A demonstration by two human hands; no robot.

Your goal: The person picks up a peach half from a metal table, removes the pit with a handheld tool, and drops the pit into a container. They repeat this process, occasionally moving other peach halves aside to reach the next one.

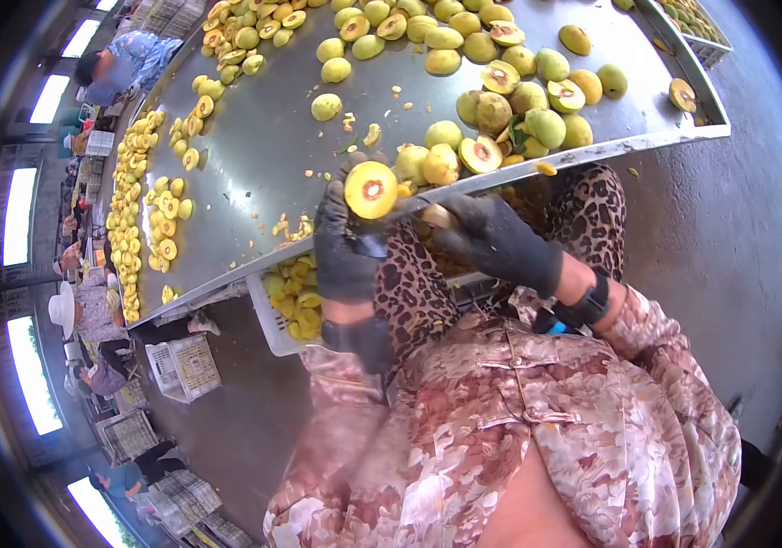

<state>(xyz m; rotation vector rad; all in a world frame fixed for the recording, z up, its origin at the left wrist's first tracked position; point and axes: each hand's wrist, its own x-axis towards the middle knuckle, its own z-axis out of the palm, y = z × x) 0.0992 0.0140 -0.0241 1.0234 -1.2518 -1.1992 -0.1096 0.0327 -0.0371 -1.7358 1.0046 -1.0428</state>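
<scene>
My left hand point(345, 251), in a dark glove, is closed around a cut yellow peach point(371, 189). Its round cut face, red at the centre, is turned up towards me. In my right hand point(499, 239), also gloved, is a knife with a pale wooden handle point(439, 216). The knife points left towards the peach, and its blade is blurred. Both hands are at the near edge of a metal table point(263, 137), over my lap. Just beyond them on the table lie whole green-yellow peaches point(441, 164) and a cut half point(480, 154).
More peaches cover the table's far side, with rows of cut halves point(135, 210) along its left edge. Below the table edge stands a white crate point(272, 315) of yellow pieces. A white basket point(184, 368) is on the floor. Other people point(140, 59) work at the left.
</scene>
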